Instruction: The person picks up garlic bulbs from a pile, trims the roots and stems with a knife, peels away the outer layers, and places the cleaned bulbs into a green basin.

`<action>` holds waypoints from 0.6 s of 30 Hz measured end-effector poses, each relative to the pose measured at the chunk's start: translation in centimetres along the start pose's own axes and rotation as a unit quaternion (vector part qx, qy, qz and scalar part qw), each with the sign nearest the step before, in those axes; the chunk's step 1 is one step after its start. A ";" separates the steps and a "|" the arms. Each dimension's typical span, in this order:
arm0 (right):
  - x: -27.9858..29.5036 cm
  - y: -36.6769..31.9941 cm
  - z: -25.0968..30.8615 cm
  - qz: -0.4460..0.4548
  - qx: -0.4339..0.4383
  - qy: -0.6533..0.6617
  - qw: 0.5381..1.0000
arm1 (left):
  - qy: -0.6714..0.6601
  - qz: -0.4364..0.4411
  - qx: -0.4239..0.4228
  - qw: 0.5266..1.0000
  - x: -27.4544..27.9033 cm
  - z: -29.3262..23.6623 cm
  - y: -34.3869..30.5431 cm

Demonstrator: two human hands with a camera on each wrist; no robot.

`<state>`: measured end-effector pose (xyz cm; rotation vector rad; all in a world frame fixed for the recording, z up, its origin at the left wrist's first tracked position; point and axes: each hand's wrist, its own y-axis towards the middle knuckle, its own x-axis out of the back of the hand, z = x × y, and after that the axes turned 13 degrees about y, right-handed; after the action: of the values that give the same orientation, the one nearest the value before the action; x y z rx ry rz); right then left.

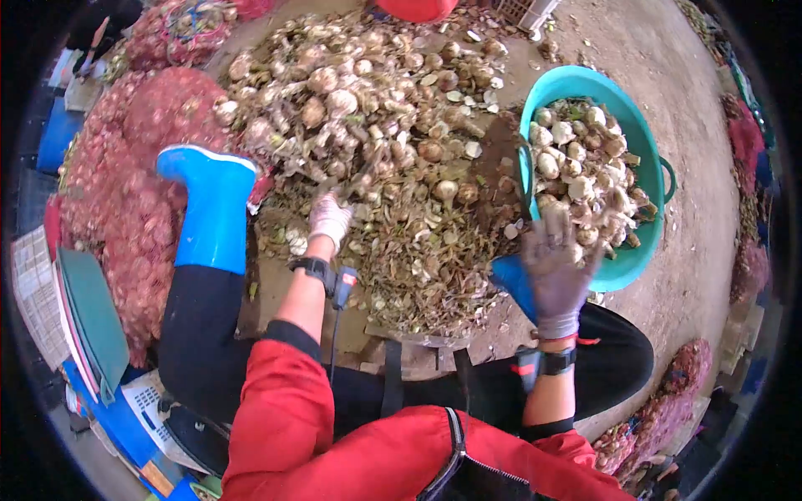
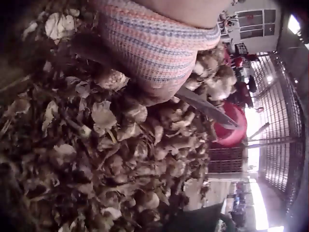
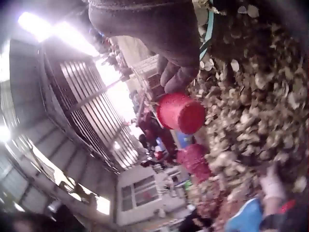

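Observation:
My left hand (image 1: pixel 330 219), in a light knitted glove, is low over the near side of a heap of garlic bulbs and stalks (image 1: pixel 334 104). It grips a knife whose pointed grey blade (image 2: pixel 210 111) sticks out past the glove in the left wrist view. To the right, my gloved right hand (image 1: pixel 561 263) has its fingers spread at the near-left rim of a teal tub (image 1: pixel 647 242). Trimmed garlic bulbs (image 1: pixel 576 150) lie inside that tub. Nothing shows in the right hand.
Cut stalks and peelings (image 1: pixel 426 267) cover the ground between my legs. Red mesh sacks of garlic (image 1: pixel 117 209) lie on the left, beside a blue boot (image 1: pixel 209 209). A red bucket (image 3: pixel 181 113) and a pale crate (image 1: pixel 528 12) stand beyond the heap.

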<state>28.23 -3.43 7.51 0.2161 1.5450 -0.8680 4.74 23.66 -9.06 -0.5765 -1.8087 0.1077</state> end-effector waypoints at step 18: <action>5.2 -1.6 -7.4 0.216 -0.120 -0.511 0.824 | -0.031 -0.077 -0.331 0.940 4.6 -8.1 -17.4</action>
<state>20.55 -1.71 2.80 -0.0927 0.5278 -0.2926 5.56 8.70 3.82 -0.9008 -1.9339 -0.6203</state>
